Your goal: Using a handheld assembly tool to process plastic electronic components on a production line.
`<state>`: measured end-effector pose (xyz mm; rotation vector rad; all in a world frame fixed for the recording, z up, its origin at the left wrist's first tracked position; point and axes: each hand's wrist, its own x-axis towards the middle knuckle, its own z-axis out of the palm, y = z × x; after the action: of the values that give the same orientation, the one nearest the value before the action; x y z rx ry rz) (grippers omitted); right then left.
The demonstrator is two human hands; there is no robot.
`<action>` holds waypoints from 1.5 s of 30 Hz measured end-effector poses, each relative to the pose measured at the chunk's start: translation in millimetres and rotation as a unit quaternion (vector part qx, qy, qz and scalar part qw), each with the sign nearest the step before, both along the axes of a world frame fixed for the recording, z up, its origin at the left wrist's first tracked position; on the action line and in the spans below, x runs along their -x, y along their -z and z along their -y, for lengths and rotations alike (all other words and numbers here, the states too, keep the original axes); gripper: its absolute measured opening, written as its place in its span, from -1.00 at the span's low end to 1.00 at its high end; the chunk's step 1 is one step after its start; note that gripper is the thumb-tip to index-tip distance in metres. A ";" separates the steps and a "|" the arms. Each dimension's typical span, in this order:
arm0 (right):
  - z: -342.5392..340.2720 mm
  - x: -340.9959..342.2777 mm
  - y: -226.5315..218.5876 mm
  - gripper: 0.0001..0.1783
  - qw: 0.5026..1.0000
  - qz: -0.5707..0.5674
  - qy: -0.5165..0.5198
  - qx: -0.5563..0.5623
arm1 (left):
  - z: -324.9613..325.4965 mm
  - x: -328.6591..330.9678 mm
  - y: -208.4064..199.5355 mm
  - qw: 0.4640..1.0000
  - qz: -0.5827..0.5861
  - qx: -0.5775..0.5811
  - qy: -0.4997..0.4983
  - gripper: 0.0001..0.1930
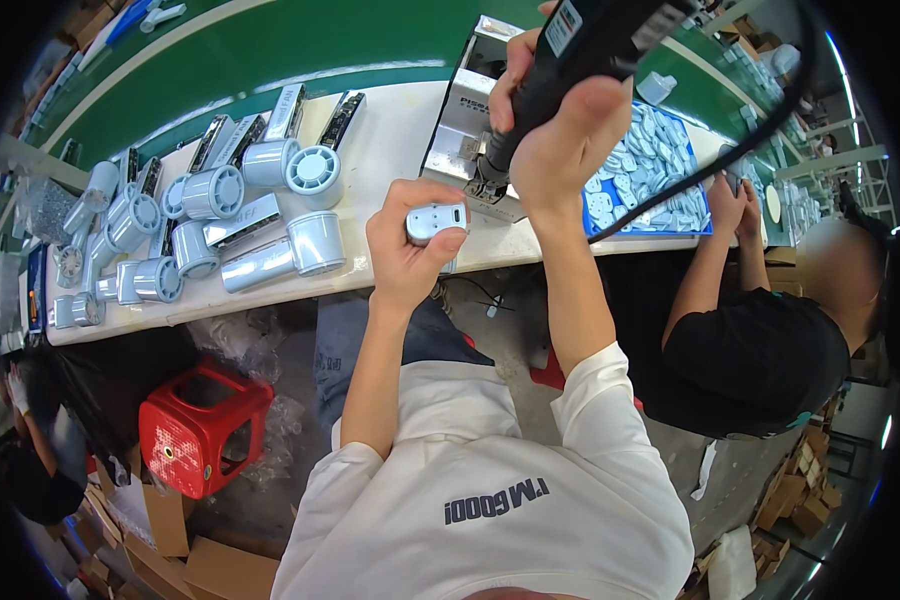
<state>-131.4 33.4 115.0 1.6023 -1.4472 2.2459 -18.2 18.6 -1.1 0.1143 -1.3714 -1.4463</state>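
Observation:
My left hand (402,235) is closed around a small light-blue plastic part (434,222) with a dark slot and small holes. It sits just above the table's front edge, thumb along the part's side. My right hand (570,135) is wrapped round a black electric screwdriver (560,75), tilted with its tip low. That tip is at the front of a grey metal box (462,120), which looks like a screw feeder; whether they touch I cannot tell. A black cable (715,165) runs from the screwdriver's upper end in an arc to the right.
Several light-blue handheld fans (213,193) and narrow boxes lie on the left of the white table (380,130). A blue tray (653,232) holds many light-blue plastic pieces. At right sits a co-worker in a black shirt (760,350). A red stool (175,440) stands below left.

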 end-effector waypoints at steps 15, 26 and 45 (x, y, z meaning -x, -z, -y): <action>-17.0 -18.7 -96.8 -0.06 0.874 0.211 -0.393 0.194 | -0.2 1.7 5.1 1.000 -0.001 -0.016 0.006 -0.51; -6.5 -25.8 -101.2 -0.12 0.775 0.337 -0.479 0.239 | 1.0 -1.4 5.2 0.999 0.030 -0.005 -0.011 -0.51; 29.0 51.8 -36.8 -0.18 0.984 0.152 -0.014 0.095 | 5.6 -0.7 5.6 0.999 -0.014 0.011 0.027 -0.56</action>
<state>-183.2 4.5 151.8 1.2759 -1.2194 2.6443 -17.5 13.1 -6.7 0.0421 -1.3769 -1.4720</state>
